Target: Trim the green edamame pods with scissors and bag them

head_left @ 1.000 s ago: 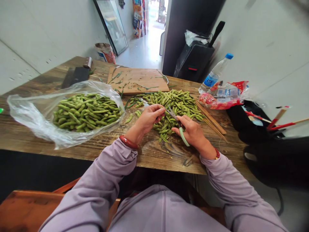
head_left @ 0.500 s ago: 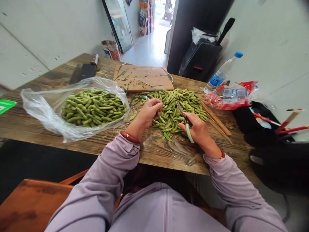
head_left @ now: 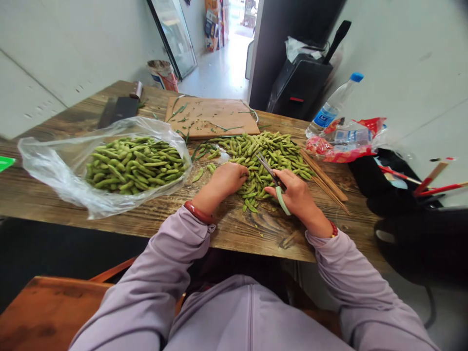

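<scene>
A loose pile of green edamame pods (head_left: 263, 156) lies on the wooden table (head_left: 234, 229) in front of me. My left hand (head_left: 226, 178) rests on the near left edge of the pile, fingers curled down onto the pods; what it grips is hidden. My right hand (head_left: 296, 195) is closed on scissors with pale green handles (head_left: 274, 183), the blades pointing up-left over the pile. To the left, a clear plastic bag (head_left: 54, 170) holds more edamame pods (head_left: 133, 163).
A wooden cutting board (head_left: 212, 117) with green trimmings lies behind the pile, a cleaver (head_left: 117, 107) to its left. Bamboo skewers (head_left: 325, 180), a water bottle (head_left: 332, 105) and a red-and-clear plastic bag (head_left: 343, 141) sit on the right. Black bags (head_left: 413, 214) crowd the right edge.
My left hand dropped from a raised pinch down onto the near edge of the pile. The right hand with the scissors shifted slightly; the view itself swayed.
</scene>
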Demonstrator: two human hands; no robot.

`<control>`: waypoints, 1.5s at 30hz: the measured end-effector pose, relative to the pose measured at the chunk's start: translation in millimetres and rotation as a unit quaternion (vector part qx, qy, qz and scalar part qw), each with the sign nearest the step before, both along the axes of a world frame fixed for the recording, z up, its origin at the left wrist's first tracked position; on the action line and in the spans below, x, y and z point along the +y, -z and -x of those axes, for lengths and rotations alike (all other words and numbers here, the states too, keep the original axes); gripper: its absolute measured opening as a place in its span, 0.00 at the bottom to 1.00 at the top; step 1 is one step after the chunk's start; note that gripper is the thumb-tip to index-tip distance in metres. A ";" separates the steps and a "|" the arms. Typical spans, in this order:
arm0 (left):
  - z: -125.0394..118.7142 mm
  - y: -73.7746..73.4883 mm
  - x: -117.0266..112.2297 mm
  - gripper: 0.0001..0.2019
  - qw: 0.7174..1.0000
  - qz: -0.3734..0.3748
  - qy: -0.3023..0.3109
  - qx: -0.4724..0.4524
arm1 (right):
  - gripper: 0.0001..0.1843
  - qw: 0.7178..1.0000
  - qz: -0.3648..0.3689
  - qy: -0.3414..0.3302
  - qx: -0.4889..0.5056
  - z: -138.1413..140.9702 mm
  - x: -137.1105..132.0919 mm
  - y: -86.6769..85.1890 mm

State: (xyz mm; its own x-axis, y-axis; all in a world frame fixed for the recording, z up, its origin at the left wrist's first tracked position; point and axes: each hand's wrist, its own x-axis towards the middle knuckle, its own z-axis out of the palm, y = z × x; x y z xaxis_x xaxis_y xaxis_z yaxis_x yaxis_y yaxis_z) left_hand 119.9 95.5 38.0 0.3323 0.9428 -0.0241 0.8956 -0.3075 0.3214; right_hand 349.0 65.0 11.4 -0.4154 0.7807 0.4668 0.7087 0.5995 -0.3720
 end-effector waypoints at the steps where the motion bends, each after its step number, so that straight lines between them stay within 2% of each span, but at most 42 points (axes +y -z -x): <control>1: -1.2 0.1 -0.6 0.15 1.000 -0.003 0.004 0.008 | 0.22 1.000 -0.002 -0.002 -0.001 0.0 0.1 0.3; 5: -4.1 0.3 -2.8 0.15 0.999 -0.021 0.023 0.034 | 0.23 1.000 -0.009 -0.004 -0.002 -0.5 0.8 1.6; 9: -0.4 -1.0 -2.1 0.16 0.998 -0.002 0.035 0.046 | 0.22 1.000 -0.003 0.003 -0.002 -1.5 1.3 3.2; 16: 4.9 -2.6 0.1 0.15 0.999 0.013 0.022 0.028 | 0.21 1.000 0.002 0.005 -0.009 -1.2 0.7 2.7; 26: -2.7 -5.3 -4.6 0.14 0.999 0.021 -0.005 0.036 | 0.21 1.000 0.009 0.009 -0.008 -2.5 2.4 5.0; 30: -4.5 0.3 -2.3 0.12 1.000 -0.001 -0.016 -0.004 | 0.21 1.000 0.008 0.009 -0.001 -2.7 3.7 6.0; 33: 0.5 4.5 3.1 0.09 0.991 -0.017 -0.034 -0.126 | 0.21 1.000 -0.003 0.015 0.012 -2.5 4.4 6.3; 35: 4.8 3.7 4.9 0.04 0.958 0.005 -0.035 -0.283 | 0.21 1.000 -0.007 0.014 0.018 -2.3 4.6 6.4; 37: 7.9 0.5 3.8 0.03 0.892 0.064 -0.031 -0.447 | 0.22 1.000 -0.008 0.014 0.019 -2.1 4.5 6.5; 39: 9.1 -3.3 0.7 0.09 0.816 0.138 -0.035 -0.560 | 0.22 1.000 -0.009 0.016 0.019 -2.2 4.1 6.5; 42: 8.2 -6.3 -3.0 0.13 0.741 0.214 -0.046 -0.635 | 0.22 1.000 -0.007 0.011 0.022 -2.5 3.6 6.1; 45: 7.0 -6.2 -3.0 0.14 0.695 0.240 -0.039 -0.676 | 0.22 1.000 -0.007 -0.001 0.024 -2.6 3.0 4.8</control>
State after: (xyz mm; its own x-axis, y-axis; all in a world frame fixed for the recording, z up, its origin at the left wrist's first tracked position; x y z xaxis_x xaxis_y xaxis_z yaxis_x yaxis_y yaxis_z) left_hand 113.0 92.5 44.3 0.3059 0.9503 -0.0578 -0.3179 0.1592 0.9347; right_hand 351.7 68.0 6.5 -0.3941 0.7735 0.4964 0.6890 0.6060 -0.3975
